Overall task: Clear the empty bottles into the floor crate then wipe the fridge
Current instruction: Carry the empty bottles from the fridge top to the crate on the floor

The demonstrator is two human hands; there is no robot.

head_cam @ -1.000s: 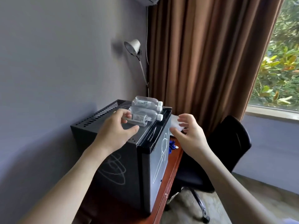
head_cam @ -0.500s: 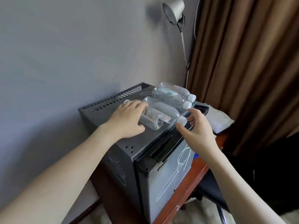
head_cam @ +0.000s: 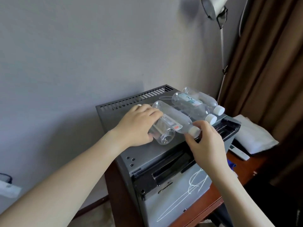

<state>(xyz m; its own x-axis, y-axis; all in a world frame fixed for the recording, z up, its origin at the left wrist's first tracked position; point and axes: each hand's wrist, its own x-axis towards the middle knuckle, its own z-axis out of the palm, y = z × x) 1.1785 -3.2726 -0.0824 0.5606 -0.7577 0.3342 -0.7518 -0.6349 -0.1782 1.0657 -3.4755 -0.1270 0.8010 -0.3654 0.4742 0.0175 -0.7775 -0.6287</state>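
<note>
Bottles [head_cam: 188, 105], four, are seen lying on fridge [head_cam: 147, 161] at frame centre; none cleared yet. One [head_cam: 162, 130] is gripped by left hand [head_cam: 137, 126]; another's cap [head_cam: 193, 131] is pinched by right hand [head_cam: 208, 143]. Crate not in view; wiping judged outstanding.

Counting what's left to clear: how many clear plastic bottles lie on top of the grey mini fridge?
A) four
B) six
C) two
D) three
A: the left hand grips one clear plastic bottle, the right hand pinches a second at its white cap, and two more lie behind them on the grey mini fridge.
</note>
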